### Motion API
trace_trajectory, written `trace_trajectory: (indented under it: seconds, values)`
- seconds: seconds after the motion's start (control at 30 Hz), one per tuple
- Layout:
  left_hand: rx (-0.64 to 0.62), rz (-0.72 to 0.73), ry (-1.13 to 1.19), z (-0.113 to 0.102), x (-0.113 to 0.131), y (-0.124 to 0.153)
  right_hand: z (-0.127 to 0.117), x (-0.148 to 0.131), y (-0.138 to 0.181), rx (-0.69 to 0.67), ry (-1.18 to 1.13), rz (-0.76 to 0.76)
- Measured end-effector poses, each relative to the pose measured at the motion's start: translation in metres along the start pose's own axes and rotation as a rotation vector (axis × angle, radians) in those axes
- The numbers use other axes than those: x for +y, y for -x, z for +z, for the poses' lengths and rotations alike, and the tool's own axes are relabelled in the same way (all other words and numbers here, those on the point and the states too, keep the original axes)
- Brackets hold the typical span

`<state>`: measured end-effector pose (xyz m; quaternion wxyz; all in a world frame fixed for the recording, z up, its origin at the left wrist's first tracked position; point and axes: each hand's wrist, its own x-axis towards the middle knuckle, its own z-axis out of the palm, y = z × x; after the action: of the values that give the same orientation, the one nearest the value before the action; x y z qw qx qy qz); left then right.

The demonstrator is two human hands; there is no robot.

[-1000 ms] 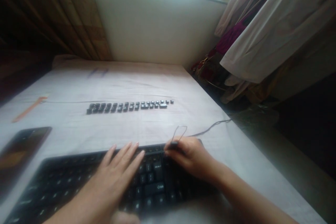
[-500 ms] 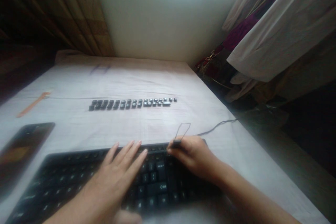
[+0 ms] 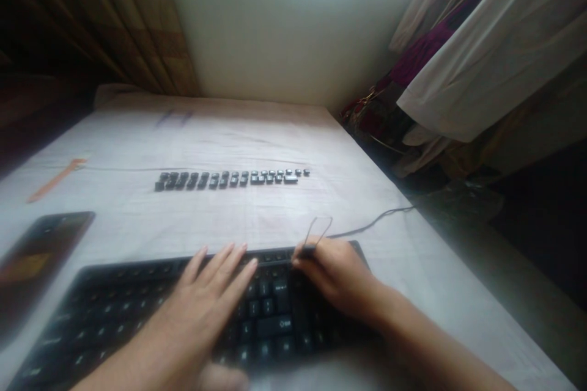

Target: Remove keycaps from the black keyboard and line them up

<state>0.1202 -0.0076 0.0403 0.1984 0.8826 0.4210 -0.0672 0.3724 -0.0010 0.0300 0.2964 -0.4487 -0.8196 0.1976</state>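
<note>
A black keyboard lies along the near side of the bed. My left hand rests across its middle, fingers stretched out and slightly apart, holding nothing. Over the keyboard's upper right part, my right hand is closed around a keycap puller, whose black body shows between thumb and fingers. Its thin wire loop sticks up away from the keys. What the puller's lower end touches is hidden by the fingers. Beyond the keyboard, several loose black keycaps sit in two rows.
A dark phone lies to the left, with an orange strip-like tool farther back. The keyboard's cable runs off to the right over the bed edge. White cloth hangs at the right; a brown curtain hangs behind.
</note>
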Motion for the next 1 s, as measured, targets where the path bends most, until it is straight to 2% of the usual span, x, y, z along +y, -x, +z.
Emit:
trace_trajectory:
  seconds: [0.13,0.37,0.57,0.67,0.77,0.83,1.0]
  values:
    - [0.059,0.015,0.012,0.007,-0.006,0.001,0.003,0.002,0.002,0.040,-0.004,-0.005]
    - [0.030,0.009,0.005,0.002,-0.002,-0.001,0.004,0.001,0.005,0.124,-0.042,-0.015]
    - [0.024,0.007,0.007,0.002,-0.002,0.000,-0.009,0.001,0.002,0.320,-0.461,0.307]
    - [0.033,0.035,0.009,0.003,-0.006,0.002,-0.011,0.003,0.002,0.320,-0.517,0.356]
    - [0.023,0.075,-0.024,0.003,-0.011,0.005,-0.012,0.002,0.001,0.309,-0.462,0.329]
    - [0.061,0.111,-0.040,0.001,-0.013,0.005,-0.011,0.000,0.001,0.311,-0.406,0.292]
    - [0.308,0.143,0.050,-0.007,0.002,-0.016,-0.006,-0.008,0.003,0.358,-0.235,0.124]
